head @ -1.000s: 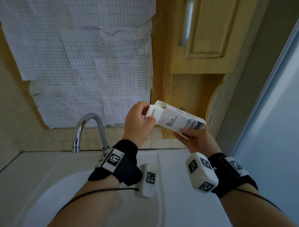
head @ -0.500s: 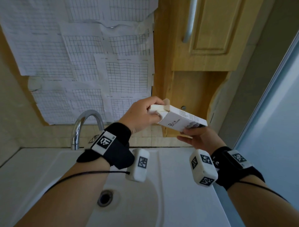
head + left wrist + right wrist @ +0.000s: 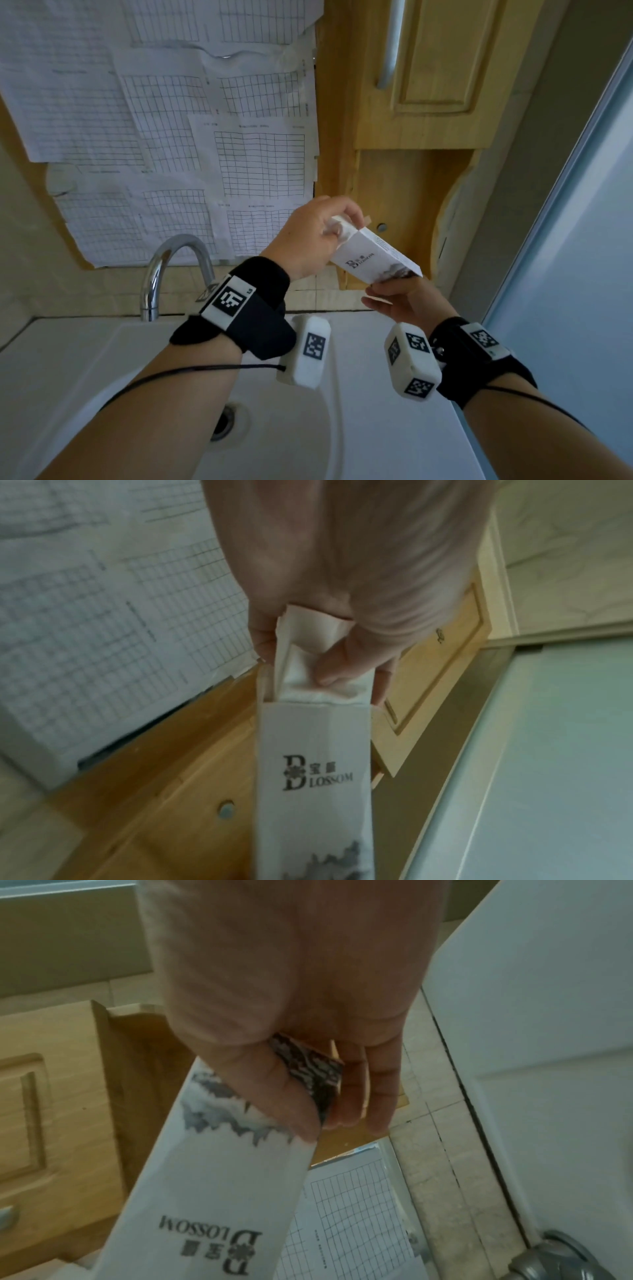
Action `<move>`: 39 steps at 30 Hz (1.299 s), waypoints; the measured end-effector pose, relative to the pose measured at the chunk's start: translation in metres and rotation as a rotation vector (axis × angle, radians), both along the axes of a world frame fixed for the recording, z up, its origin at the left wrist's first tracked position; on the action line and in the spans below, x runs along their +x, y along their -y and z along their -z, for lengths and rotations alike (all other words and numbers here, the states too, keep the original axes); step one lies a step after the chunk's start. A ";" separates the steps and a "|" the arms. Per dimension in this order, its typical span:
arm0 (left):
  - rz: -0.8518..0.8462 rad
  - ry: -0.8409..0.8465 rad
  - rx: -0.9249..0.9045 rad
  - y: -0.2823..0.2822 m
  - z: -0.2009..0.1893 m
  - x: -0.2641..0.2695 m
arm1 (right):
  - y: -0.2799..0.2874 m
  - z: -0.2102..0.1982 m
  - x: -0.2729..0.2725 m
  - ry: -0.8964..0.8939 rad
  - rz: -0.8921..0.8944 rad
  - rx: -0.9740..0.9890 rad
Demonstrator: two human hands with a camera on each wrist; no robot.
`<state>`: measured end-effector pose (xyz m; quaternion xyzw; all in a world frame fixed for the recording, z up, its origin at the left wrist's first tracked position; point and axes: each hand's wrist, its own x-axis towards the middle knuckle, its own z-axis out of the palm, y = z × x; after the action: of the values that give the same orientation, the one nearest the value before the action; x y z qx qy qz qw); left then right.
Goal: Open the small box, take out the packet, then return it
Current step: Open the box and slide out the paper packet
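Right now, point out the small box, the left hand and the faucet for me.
small box (image 3: 373,260): head view, printed side panel near the logo.
left hand (image 3: 305,236): head view, back of the hand at the box's open end.
faucet (image 3: 161,263): head view, curved chrome spout.

Wooden cabinet (image 3: 428,75), white sink (image 3: 102,377)

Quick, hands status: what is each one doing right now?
Left hand: closed, fingers pinching the white packet at the open end of the small white cardboard box.
Right hand: closed, gripping the box's printed far end.

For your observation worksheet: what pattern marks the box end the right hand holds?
Grey-black ink-wash on the white cardboard box; right wrist view.
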<state>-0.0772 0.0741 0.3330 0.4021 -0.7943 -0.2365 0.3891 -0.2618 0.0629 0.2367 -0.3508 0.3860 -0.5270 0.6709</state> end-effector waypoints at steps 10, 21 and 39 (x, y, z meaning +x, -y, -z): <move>-0.195 -0.124 -0.197 0.013 -0.004 -0.007 | 0.000 -0.002 0.010 -0.265 -0.053 -0.069; -0.035 0.027 -0.110 0.018 0.034 -0.013 | -0.001 0.009 0.026 -0.171 -0.089 -0.125; -0.122 0.135 -0.190 0.028 0.040 -0.011 | 0.011 0.008 0.021 -0.306 -0.056 -0.190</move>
<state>-0.0885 0.0466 0.2933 0.4260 -0.8115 -0.1083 0.3850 -0.2406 0.0516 0.2285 -0.4992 0.4224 -0.4827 0.5825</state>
